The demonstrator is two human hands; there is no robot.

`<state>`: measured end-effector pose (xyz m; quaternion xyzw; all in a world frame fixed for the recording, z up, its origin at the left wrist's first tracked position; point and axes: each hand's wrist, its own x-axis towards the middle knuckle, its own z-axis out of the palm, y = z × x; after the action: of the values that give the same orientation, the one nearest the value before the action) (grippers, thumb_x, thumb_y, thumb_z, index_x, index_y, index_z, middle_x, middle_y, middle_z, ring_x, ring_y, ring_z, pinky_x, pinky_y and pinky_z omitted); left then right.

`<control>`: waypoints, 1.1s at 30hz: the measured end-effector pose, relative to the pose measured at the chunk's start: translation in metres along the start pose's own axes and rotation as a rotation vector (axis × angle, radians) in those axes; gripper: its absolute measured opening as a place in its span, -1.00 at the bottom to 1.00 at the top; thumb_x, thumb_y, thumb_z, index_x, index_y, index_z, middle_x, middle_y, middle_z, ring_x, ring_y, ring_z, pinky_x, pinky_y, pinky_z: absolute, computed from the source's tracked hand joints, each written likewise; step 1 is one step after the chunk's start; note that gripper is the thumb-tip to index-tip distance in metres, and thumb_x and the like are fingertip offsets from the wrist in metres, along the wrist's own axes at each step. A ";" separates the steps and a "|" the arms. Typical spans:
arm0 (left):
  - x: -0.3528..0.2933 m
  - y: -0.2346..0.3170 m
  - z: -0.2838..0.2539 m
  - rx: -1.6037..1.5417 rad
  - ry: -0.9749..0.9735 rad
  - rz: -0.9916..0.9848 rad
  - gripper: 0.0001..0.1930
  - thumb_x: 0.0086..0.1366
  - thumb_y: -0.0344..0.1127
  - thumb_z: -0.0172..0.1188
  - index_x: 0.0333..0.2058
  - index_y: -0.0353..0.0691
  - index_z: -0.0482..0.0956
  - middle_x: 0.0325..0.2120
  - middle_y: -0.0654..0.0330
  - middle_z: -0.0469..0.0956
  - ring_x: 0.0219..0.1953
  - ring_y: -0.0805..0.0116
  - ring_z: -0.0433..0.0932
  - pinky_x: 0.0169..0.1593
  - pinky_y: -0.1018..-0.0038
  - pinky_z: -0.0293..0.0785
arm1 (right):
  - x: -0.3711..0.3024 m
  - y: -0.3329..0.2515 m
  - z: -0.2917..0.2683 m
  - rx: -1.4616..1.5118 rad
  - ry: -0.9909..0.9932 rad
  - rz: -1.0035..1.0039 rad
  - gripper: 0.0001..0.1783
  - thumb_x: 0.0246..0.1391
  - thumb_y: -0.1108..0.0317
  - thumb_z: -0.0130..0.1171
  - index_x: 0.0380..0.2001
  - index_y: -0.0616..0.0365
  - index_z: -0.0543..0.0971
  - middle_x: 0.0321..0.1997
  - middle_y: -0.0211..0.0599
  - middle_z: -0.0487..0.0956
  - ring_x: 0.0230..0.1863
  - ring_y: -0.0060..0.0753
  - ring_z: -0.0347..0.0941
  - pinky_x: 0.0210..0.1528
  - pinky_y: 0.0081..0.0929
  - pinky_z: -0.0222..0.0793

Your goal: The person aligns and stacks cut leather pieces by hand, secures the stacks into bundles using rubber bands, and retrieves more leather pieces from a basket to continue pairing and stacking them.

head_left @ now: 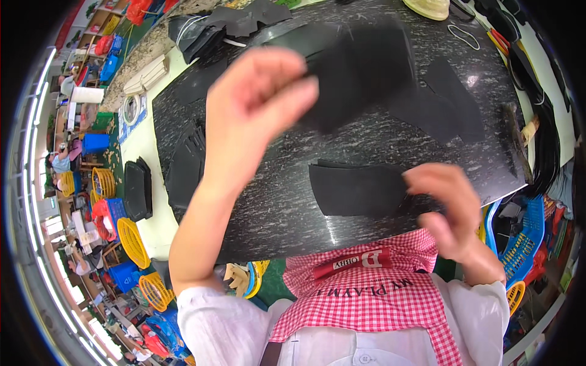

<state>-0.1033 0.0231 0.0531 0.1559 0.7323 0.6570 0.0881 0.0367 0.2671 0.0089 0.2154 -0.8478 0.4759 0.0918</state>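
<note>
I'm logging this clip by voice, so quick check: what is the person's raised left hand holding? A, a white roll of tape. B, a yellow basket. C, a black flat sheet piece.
C: the left hand pinches a black flat piece lifted above the dark speckled table.

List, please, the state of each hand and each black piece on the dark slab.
left hand: raised, pinching a black sheet
black sheet: lifted, blurred
right hand: touching the stack's right edge
stack of black pieces: lying flat on the slab
dark slab: lying flat
</note>
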 end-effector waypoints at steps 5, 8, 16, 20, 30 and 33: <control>-0.078 -0.014 -0.004 -0.020 -0.475 -0.297 -0.76 0.06 -0.61 0.33 -0.26 -0.35 0.57 -0.32 0.22 0.55 -0.27 0.51 0.55 -0.17 0.55 0.49 | -0.014 -0.014 0.016 0.374 0.067 0.332 -0.47 -0.06 0.52 0.33 0.03 0.25 0.42 -0.19 -0.24 0.51 -0.37 -0.56 0.50 -0.34 -0.60 0.44; -0.086 -0.024 0.002 0.070 -0.409 -0.206 -0.78 0.11 -0.59 0.30 -0.24 -0.35 0.56 -0.32 0.18 0.59 -0.30 0.52 0.58 -0.26 0.61 0.52 | -0.015 -0.014 0.029 0.235 0.133 0.271 -0.66 -0.05 0.57 0.31 -0.16 0.22 0.50 -0.35 -0.33 0.55 -0.52 -0.63 0.49 -0.52 -0.66 0.41; -0.070 -0.042 0.009 0.338 -0.288 -0.194 -0.77 0.17 -0.43 0.29 -0.18 -0.22 0.53 -0.47 0.25 0.62 -0.68 0.68 0.47 -0.61 0.68 0.29 | -0.005 -0.007 0.035 0.070 0.098 0.330 -0.87 -0.06 0.58 0.27 -0.39 0.19 0.56 -0.56 -0.38 0.50 -0.64 -0.61 0.42 -0.62 -0.64 0.31; -0.070 -0.040 0.011 0.366 -0.277 -0.185 -0.77 0.15 -0.43 0.30 -0.19 -0.22 0.54 -0.45 0.24 0.62 -0.69 0.67 0.46 -0.62 0.67 0.28 | -0.003 -0.007 0.034 0.065 0.081 0.335 -0.86 -0.08 0.59 0.26 -0.40 0.19 0.55 -0.56 -0.37 0.49 -0.66 -0.57 0.41 -0.63 -0.61 0.30; -0.038 -0.042 -0.010 0.760 -0.299 0.089 -0.80 0.03 -0.33 0.39 -0.41 -0.18 0.54 -0.57 0.35 0.40 -0.55 0.59 0.34 -0.48 0.58 0.24 | 0.014 -0.006 0.011 -0.110 -0.118 0.317 -0.84 -0.12 0.58 0.26 -0.41 0.16 0.55 -0.56 -0.38 0.49 -0.64 -0.47 0.42 -0.59 -0.49 0.32; 0.021 -0.044 -0.031 0.646 -0.065 0.301 -0.94 0.21 -0.47 0.19 -0.33 -0.30 0.55 -0.37 0.27 0.53 -0.37 0.53 0.48 -0.24 0.61 0.41 | 0.026 0.001 -0.006 -0.147 0.044 0.314 -0.79 -0.11 0.56 0.26 -0.31 0.17 0.59 -0.37 -0.29 0.53 -0.47 -0.37 0.46 -0.43 -0.49 0.38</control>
<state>-0.1385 -0.0026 0.0148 0.3029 0.8678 0.3918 -0.0401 0.0130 0.2653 0.0207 0.0624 -0.9013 0.4257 0.0505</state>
